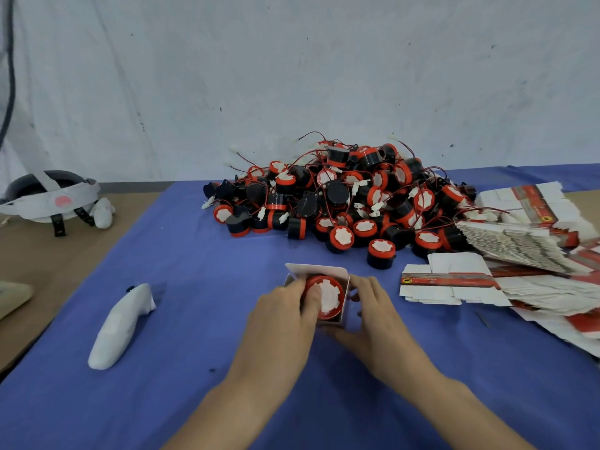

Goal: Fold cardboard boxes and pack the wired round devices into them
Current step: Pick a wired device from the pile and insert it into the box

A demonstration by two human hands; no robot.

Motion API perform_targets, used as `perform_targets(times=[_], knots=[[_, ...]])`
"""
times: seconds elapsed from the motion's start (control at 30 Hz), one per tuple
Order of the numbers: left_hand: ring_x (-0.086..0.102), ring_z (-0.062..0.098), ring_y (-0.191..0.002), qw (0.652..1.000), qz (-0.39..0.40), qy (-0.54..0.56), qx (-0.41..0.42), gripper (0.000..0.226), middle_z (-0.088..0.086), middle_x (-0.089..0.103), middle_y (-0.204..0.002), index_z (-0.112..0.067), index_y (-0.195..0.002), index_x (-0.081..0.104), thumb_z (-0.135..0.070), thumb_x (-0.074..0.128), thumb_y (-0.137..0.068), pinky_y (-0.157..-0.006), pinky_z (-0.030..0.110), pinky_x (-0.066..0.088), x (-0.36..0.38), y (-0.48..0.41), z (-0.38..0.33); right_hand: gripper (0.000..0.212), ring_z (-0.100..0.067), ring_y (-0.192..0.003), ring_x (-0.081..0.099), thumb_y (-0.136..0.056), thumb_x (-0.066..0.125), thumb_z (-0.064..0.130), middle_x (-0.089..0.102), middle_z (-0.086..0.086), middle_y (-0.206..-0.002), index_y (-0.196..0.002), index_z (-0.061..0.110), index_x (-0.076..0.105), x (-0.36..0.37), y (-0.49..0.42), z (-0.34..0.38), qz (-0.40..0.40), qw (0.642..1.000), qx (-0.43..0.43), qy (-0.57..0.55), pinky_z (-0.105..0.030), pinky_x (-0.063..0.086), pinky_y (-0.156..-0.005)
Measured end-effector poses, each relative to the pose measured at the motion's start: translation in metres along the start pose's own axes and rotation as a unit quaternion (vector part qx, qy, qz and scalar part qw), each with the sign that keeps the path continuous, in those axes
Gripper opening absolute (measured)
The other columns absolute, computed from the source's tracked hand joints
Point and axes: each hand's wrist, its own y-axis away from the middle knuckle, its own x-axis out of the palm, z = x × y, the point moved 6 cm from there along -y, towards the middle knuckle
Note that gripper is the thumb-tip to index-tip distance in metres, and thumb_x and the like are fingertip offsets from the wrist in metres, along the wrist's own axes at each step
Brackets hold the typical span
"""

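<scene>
Two hands meet at a small open cardboard box [319, 270] standing on the blue cloth [194, 319], just in front of the person. The left hand [285, 306] curls its fingers over the rim of a red-and-black round device [331, 297] that sits in the box's mouth, white face up. The right hand [373, 306] clasps the box's right wall. Behind lies a pile of wired devices [350, 196]. Flat box blanks [519, 245] are stacked to the right, and a white controller [118, 326] lies well apart on the left.

Matt blue cloth [194, 319], white cardboard box [319, 271], glossy red plastic device [324, 298].
</scene>
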Motion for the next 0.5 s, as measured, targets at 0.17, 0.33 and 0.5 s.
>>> perform_targets(times=[0.17, 0.33, 0.5], knots=[[0.058, 0.003, -0.074, 1.0, 0.019, 0.014, -0.013, 0.02, -0.013, 0.058, -0.077, -0.032, -0.106, 0.053, -0.039, 0.035, -0.105, -0.057, 0.018, 0.043, 0.013, 0.003, 0.004, 0.065, -0.001, -0.11, 0.042, -0.08, 0.081, 0.041, 0.036, 0.026, -0.115, -0.13, 0.042, 0.039, 0.004, 0.003, -0.004, -0.007, 0.999, 0.002, 0.054, -0.006, 0.036, -0.086], [0.057, 0.014, -0.073, 0.995, 0.035, -0.089, -0.008, 0.031, -0.006, 0.064, -0.086, -0.027, -0.125, 0.048, -0.04, 0.026, -0.107, -0.057, 0.026, 0.038, 0.024, -0.001, 0.011, 0.064, 0.0, -0.108, 0.042, -0.08, 0.08, 0.045, 0.034, 0.028, -0.114, -0.13, 0.04, 0.04, 0.004, 0.004, -0.006, -0.006, 0.997, 0.007, 0.072, -0.007, 0.037, -0.081], [0.06, 0.021, -0.077, 0.985, 0.09, -0.138, -0.05, 0.02, 0.0, 0.061, -0.09, -0.017, -0.12, 0.046, -0.021, 0.034, -0.105, -0.06, 0.031, 0.044, 0.036, -0.002, 0.028, 0.066, 0.0, -0.111, 0.045, -0.081, 0.079, 0.045, 0.033, 0.031, -0.115, -0.134, 0.037, 0.041, 0.01, 0.008, -0.006, 0.021, 0.998, 0.007, 0.067, -0.005, 0.037, -0.084]])
